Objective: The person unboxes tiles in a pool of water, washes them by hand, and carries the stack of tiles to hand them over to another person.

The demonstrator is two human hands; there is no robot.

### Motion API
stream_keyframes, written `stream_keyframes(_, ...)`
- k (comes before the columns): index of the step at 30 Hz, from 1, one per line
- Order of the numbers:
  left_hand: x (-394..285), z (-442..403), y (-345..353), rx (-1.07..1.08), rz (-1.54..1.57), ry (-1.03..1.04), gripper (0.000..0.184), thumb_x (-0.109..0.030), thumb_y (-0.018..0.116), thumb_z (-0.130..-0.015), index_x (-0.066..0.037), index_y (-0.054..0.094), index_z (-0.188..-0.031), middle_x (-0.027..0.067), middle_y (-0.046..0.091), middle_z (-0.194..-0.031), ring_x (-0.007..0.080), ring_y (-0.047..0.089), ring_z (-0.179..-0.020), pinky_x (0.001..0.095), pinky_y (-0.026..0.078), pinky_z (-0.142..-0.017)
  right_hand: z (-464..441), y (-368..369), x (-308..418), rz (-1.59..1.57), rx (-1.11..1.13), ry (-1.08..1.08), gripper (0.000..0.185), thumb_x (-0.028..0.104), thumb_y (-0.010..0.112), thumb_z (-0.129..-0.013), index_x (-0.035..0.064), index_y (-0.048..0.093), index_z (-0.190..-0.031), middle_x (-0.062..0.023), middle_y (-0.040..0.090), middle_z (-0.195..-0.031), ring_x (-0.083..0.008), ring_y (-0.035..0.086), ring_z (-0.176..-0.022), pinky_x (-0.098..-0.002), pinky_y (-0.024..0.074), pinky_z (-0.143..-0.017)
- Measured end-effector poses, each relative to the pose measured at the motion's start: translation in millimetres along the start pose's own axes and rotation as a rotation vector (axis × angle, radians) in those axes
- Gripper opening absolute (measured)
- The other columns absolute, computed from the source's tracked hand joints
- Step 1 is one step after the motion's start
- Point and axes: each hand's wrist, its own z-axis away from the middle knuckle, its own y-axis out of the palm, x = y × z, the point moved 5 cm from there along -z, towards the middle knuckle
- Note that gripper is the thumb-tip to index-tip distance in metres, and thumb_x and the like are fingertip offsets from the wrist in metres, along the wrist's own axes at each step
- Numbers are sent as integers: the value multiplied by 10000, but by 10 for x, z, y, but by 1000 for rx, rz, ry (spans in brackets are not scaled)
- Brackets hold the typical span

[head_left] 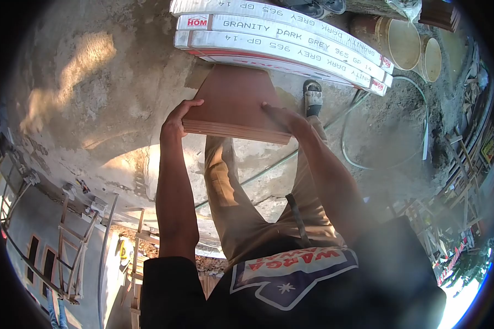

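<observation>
A stack of flat reddish-brown tiles (pixel 233 101) is held level in front of my body. My left hand (pixel 177 116) grips its left edge, with the thumb on the top face and the fingers underneath, out of sight. At the right edge my right hand (pixel 284 118) holds it the same way, thumb on top. Just beyond the tiles lie white cartons (pixel 280 35) stacked flat, printed "GRANITY DARK GREY". The far end of the tiles is close to the lowest carton; whether they touch cannot be told.
Two round containers (pixel 404 44) stand at the upper right. A green hose (pixel 343 148) curves over the rough concrete floor (pixel 115 82). My sandalled foot (pixel 313 98) is below the cartons. Wooden frames (pixel 74 247) stand at the lower left, scattered wood (pixel 461 186) at the right.
</observation>
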Motion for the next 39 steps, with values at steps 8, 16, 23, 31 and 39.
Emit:
stream_keyframes(8,-88,57,215,-2,43,-35,576,-322,881,-820,-91,634,-1286,116,691,-1262,272,684,-1166,464,578,-984,-110,-334,125,40,52,32,864,707,598,-974,22,600,-1501,-200,658,-1438,-297,639,-1296,-414,475,-1097)
stream_keyframes(16,-439,-100,272,61,171,104,481,-285,832,-850,-91,637,-1245,125,687,-1204,285,689,-1098,470,579,-925,-221,-601,219,-233,188,49,844,663,640,-970,26,563,-1518,-180,633,-1449,-289,680,-1213,-441,529,-1031)
stream_keyframes(23,-602,53,372,-61,424,432,415,-346,732,-964,-7,672,-1196,114,703,-1131,248,687,-1064,417,538,-947,-502,-842,-245,-615,40,-336,537,402,561,-1032,-19,575,-1365,-197,657,-1273,-325,708,-1048,-494,617,-839)
stream_keyframes(31,-667,801,953,-316,-49,998,553,-536,710,-1014,-15,651,-1190,47,669,-1084,141,586,-981,333,481,-898,541,-775,439,-1164,-142,-101,579,455,473,-1066,55,499,-1483,-173,555,-1449,-407,581,-1299,-581,568,-1002)
stream_keyframes(39,-921,622,1044,-360,-37,1114,637,-529,697,-1016,12,611,-1339,140,713,-1265,225,647,-1163,379,481,-1027,667,-818,482,-1066,-308,-276,745,608,479,-1041,85,453,-1571,-153,493,-1550,-393,591,-1277,-546,566,-983)
